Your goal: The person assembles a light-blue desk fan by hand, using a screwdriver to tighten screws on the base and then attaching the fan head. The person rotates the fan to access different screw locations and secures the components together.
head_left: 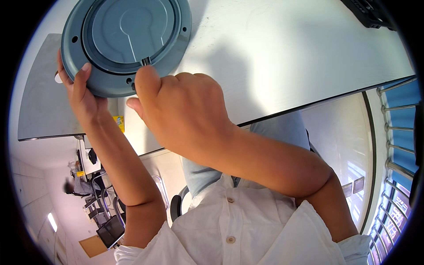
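A round blue-grey plastic base (132, 31) is held up over the white table at the upper left. Its face carries a raised ring, a moulded line in the middle and small dark holes near the rim. My left hand (86, 95) grips its lower left rim, thumb on the face and fingers behind. At its lower edge, my right hand (185, 106) is closed in a pinch, the index finger beside a dark notch in the ring. A small dark bit shows between finger and thumb; what it is stays hidden.
The white table (300, 57) spreads to the right, a black object (369, 13) at its far right corner. A yellow box (119, 123) lies behind my left forearm. A grey tabletop (44, 97) adjoins on the left; a person (81, 185) sits beyond. Metal window bars (397, 128) stand right.
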The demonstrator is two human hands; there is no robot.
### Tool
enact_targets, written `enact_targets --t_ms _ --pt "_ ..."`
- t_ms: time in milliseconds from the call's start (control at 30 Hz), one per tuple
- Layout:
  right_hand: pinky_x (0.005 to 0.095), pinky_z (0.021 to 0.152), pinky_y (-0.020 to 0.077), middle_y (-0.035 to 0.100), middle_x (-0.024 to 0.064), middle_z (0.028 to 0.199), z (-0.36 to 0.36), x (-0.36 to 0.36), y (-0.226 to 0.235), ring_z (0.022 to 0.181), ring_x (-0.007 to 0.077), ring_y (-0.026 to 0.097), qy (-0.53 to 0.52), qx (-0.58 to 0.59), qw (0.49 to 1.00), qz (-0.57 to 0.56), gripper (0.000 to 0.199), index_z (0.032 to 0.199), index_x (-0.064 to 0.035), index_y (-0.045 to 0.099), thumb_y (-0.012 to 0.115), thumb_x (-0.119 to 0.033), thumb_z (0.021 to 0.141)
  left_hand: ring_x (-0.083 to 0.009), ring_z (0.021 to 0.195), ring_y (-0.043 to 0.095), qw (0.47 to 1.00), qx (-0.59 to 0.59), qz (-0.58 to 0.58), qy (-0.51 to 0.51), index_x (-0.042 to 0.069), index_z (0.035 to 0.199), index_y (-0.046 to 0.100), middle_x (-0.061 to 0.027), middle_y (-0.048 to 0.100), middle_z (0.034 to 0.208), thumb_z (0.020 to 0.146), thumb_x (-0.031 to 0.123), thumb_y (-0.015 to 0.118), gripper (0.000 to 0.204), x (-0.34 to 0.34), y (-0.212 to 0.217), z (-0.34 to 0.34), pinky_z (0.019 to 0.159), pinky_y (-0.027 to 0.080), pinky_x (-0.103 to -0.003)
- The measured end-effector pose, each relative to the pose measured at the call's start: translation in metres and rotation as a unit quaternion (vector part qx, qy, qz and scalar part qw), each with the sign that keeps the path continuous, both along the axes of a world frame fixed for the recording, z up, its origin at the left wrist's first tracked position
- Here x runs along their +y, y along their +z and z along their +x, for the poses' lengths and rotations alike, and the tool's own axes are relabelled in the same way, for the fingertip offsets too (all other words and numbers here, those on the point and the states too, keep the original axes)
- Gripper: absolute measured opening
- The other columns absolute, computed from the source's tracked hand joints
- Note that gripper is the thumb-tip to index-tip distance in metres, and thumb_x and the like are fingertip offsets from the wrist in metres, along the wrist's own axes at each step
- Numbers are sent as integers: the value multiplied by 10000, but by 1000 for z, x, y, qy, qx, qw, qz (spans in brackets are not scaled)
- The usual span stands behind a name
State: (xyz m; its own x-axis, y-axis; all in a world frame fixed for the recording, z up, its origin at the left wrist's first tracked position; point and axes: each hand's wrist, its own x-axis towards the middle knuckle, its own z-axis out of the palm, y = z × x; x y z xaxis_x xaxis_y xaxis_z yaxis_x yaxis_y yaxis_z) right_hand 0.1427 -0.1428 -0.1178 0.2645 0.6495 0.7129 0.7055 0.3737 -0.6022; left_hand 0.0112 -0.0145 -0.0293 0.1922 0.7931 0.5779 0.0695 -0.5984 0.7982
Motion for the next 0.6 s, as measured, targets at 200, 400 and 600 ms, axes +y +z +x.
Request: enact_targets --t_ms 200,400,600 --pt "311 399 364 498 22 502 7 -4 12 453 186 535 56 -7 993 -103 330 835 -27 481 680 -286 787 -307 1157 503 1000 -10 -3 -13 90 1429 248 -166 455 1283 692 60 653 841 4 -2 -5 954 472 -422" --pt "327 492 395 535 57 706 4 -12 0 594 201 537 32 -38 998 -30 352 995 -18 448 669 -176 773 -303 1154 502 1000 -7 1 -3 98 1426 255 -162 451 1284 679 82 668 854 3 0 0 957 471 -416" --pt "329 487 386 487 27 590 9 -6 -7 532 191 510 30 -51 998 -13 294 904 -56 431 669 -185 787 -306 1158 494 1000 -18 17 3 104 1416 271 -155 449 1271 645 109 674 870 3 -5 -2 949 479 -426"
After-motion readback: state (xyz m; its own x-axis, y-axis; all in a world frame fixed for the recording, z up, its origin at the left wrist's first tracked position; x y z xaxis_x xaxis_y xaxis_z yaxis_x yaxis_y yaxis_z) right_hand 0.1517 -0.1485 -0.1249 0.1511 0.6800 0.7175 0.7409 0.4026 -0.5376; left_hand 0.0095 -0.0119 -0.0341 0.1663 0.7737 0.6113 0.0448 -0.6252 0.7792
